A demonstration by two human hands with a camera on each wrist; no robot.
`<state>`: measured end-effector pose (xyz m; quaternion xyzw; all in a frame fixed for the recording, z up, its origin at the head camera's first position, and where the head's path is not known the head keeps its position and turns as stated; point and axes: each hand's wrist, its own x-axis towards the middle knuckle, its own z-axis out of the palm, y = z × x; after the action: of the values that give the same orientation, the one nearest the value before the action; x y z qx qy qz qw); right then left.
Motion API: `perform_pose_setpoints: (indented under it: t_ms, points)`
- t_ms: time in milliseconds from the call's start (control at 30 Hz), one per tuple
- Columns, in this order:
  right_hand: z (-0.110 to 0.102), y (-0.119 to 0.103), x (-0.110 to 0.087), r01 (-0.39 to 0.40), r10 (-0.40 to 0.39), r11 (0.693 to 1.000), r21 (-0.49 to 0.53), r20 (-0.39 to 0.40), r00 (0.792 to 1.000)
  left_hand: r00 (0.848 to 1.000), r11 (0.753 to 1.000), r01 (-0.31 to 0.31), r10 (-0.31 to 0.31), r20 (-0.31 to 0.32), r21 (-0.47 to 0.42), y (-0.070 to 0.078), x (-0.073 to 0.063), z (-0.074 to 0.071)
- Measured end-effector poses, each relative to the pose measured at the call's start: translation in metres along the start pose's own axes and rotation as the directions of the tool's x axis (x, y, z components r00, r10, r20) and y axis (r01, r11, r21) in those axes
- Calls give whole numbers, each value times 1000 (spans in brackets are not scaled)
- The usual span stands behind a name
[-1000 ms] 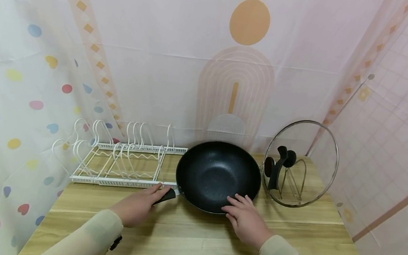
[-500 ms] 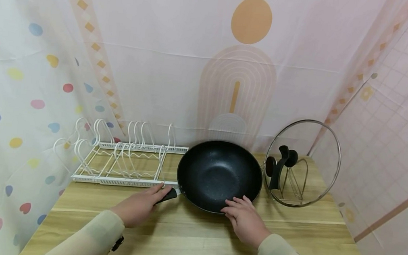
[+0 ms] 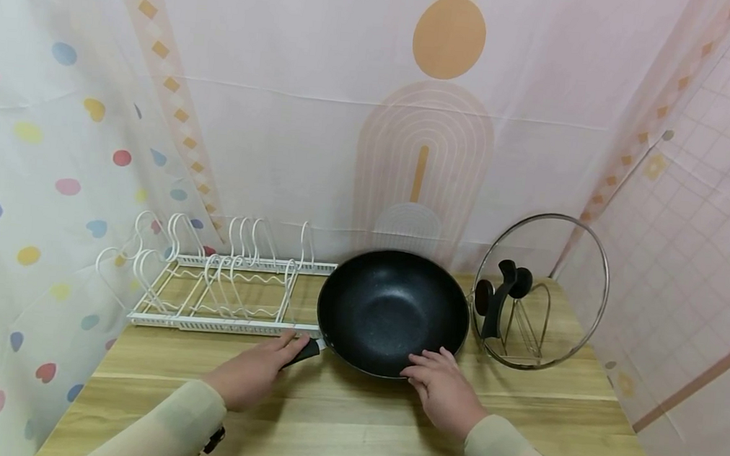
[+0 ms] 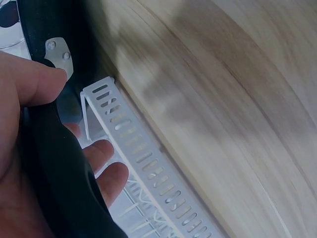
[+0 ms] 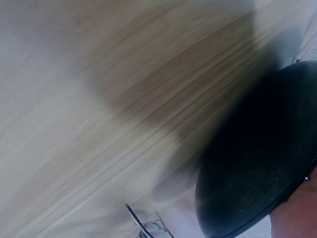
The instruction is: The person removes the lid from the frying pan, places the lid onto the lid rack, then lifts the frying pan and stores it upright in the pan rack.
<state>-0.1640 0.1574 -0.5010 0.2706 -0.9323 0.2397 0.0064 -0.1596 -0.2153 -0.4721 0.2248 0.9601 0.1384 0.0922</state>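
Observation:
A black wok (image 3: 390, 317) stands at the middle of the wooden table, its bowl facing up and its handle (image 3: 302, 353) pointing to the lower left. My left hand (image 3: 255, 370) grips that handle. In the left wrist view the thumb (image 4: 42, 82) lies along its top near the riveted bracket (image 4: 60, 58), and the fingertips (image 4: 113, 181) come round from the other side. At the wok's near right rim rests my right hand (image 3: 445, 391), with its fingers extended over the edge. Only a bit of this hand shows in the right wrist view, beside the wok's outer wall (image 5: 257, 168).
Left of the wok stands a white wire dish rack (image 3: 232, 326), its front rail close to the handle. A glass lid (image 3: 603, 299) with a steel rim and black knob leans upright in a small wire stand (image 3: 542, 323) at right. Patterned curtains (image 3: 280, 155) hang behind the table.
Both hands shift very slightly to the right, still on the handle and the rim. The near rim of the wok sits a touch higher in view; rack and lid stay put.

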Motion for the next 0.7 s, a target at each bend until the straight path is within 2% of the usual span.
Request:
perform_pose_setpoints:
  t_ms: [333,700]
  points:
    - [0,7,1,-32,32,999,-14,-6,999,1000,1000,3,-3,-2,-11,7,0,4]
    - [-2,12,2,-23,23,1000,-3,-21,1000,1000,1000,0,0,-6,-5,15,0,5]
